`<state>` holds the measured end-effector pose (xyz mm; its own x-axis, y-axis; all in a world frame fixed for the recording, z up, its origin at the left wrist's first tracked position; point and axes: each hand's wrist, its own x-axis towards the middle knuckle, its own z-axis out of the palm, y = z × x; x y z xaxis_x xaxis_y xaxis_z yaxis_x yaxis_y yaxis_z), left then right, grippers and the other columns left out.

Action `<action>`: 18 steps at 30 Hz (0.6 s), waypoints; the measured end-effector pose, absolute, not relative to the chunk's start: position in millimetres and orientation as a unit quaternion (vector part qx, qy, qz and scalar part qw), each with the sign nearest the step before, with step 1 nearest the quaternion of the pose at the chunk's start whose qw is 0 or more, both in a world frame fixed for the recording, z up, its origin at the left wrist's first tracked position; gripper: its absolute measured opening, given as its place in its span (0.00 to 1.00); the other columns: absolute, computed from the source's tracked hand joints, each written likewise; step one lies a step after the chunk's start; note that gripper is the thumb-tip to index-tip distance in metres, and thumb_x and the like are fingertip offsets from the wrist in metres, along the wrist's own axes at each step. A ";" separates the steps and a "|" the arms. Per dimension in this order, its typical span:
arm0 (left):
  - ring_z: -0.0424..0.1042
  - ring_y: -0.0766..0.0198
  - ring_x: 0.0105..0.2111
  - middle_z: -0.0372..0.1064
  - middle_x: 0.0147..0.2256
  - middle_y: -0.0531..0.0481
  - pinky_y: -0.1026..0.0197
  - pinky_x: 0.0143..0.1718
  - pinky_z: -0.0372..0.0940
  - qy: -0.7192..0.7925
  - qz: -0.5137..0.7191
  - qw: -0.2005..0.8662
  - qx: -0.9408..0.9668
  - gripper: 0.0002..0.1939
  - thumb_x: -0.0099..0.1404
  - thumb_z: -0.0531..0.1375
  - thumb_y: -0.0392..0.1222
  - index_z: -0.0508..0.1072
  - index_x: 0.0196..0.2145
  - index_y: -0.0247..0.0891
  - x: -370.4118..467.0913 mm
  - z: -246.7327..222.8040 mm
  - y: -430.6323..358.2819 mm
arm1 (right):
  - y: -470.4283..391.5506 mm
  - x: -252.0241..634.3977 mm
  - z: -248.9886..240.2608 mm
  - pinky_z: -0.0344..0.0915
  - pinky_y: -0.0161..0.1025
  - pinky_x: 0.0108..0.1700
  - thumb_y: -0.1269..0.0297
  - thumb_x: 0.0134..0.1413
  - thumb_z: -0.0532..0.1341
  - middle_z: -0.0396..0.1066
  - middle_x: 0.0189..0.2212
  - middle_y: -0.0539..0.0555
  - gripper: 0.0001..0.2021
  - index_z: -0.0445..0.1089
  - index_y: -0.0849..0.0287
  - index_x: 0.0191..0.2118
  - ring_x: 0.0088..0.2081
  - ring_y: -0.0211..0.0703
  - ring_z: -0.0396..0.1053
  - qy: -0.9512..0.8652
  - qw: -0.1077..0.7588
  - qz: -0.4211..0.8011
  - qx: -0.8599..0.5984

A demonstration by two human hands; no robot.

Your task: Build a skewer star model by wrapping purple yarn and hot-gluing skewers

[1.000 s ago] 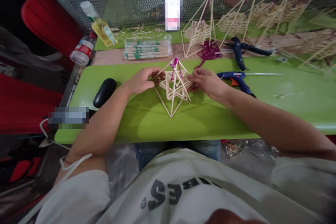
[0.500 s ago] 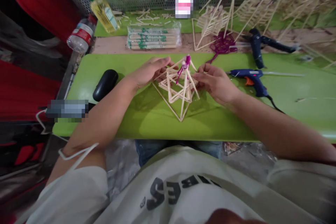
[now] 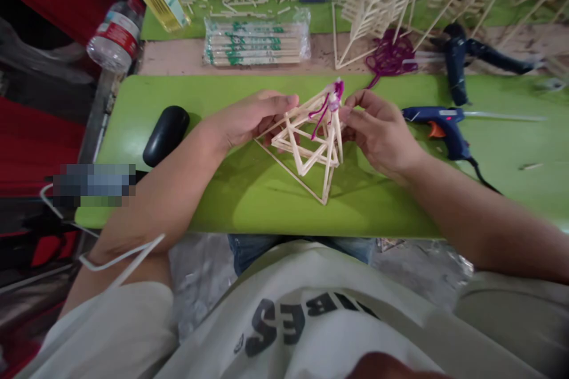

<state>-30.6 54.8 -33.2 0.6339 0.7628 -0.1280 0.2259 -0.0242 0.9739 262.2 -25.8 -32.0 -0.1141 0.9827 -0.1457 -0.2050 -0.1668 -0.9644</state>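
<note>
Left hand [image 3: 249,119], fingers grasping the pale wooden-stick pyramid frame [image 3: 295,145], sits at its ten o'clock; right hand [image 3: 383,131], fingers pinching it, at two o'clock.

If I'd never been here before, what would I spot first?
Probably the stick frame, topped with purple thread, between the left hand and right hand. Next, the blue glue gun on the green table, to the right, and the purple yarn tangle beyond the right hand.
</note>
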 end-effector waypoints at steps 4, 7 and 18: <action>0.88 0.50 0.37 0.86 0.40 0.42 0.49 0.40 0.82 0.305 0.178 0.706 0.614 0.39 0.69 0.74 0.81 0.87 0.45 0.38 -22.0 -28.4 54.3 | -25.4 261.4 -29.9 0.77 0.39 0.33 0.49 0.54 0.89 0.82 0.30 0.48 0.28 0.73 0.54 0.42 0.30 0.39 0.79 -0.427 0.487 0.608 -0.458; 0.88 0.55 0.39 0.83 0.35 0.47 0.56 0.43 0.82 0.307 0.174 0.721 0.597 0.33 0.74 0.74 0.74 0.87 0.44 0.36 -13.1 -24.0 53.0 | -23.3 260.6 -33.8 0.79 0.38 0.32 0.44 0.50 0.91 0.83 0.32 0.48 0.31 0.73 0.53 0.41 0.30 0.39 0.80 -0.425 0.497 0.602 -0.457; 0.90 0.56 0.38 0.89 0.43 0.37 0.60 0.37 0.83 0.308 0.136 0.791 0.511 0.25 0.67 0.83 0.57 0.85 0.44 0.32 -4.0 -25.0 48.8 | -21.0 266.7 -41.7 0.78 0.37 0.29 0.42 0.51 0.90 0.82 0.32 0.47 0.30 0.76 0.52 0.42 0.29 0.39 0.78 -0.439 0.522 0.593 -0.428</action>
